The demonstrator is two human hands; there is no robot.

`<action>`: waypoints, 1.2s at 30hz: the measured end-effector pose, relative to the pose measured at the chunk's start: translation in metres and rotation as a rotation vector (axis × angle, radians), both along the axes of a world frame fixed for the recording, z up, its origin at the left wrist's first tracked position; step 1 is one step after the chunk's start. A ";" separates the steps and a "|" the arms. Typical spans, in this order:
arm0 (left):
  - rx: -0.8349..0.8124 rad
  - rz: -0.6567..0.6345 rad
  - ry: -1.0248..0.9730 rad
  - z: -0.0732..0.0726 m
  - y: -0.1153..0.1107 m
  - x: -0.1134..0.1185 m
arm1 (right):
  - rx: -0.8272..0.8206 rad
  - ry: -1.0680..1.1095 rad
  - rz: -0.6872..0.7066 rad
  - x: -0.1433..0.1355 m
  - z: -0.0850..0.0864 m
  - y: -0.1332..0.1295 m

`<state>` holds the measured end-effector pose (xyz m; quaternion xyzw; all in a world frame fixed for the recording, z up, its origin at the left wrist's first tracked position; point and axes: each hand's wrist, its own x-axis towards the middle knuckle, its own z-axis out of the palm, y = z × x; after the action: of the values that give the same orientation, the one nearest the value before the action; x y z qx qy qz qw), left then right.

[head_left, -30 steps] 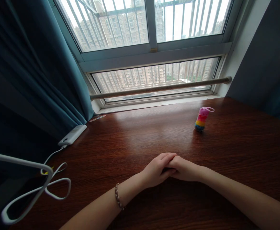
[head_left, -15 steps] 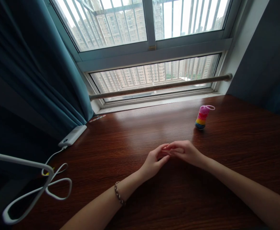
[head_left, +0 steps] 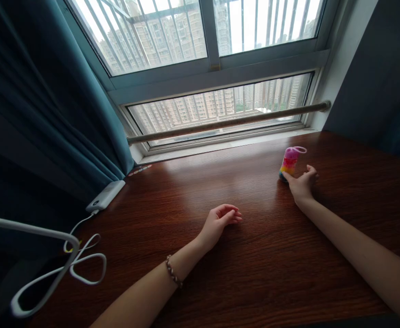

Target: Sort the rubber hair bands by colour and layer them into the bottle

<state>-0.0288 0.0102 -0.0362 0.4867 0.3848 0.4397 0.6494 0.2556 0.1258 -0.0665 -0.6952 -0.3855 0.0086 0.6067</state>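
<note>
Half open at the rainbow bottle (head_left: 290, 160) with right hand (head_left: 302, 187), now parted from loosely open, seemingly empty left hand (head_left: 216, 224), permitting separate use.

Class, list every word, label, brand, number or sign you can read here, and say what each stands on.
No text is readable.
White power bank: a dark mark near the cable end, too small to read.
Row of small round stickers by the curtain: too small to tell.
Rainbow-coloured bottle: no lettering discernible.
</note>
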 end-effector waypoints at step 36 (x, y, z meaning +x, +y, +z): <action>0.385 0.132 0.364 0.010 -0.016 0.004 | -0.103 0.692 0.979 -0.084 0.048 -0.081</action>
<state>-0.0251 -0.0058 -0.0264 0.6462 0.4354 0.4515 0.4348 0.1714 0.0449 -0.0189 -0.4222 -0.4398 0.5314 0.5882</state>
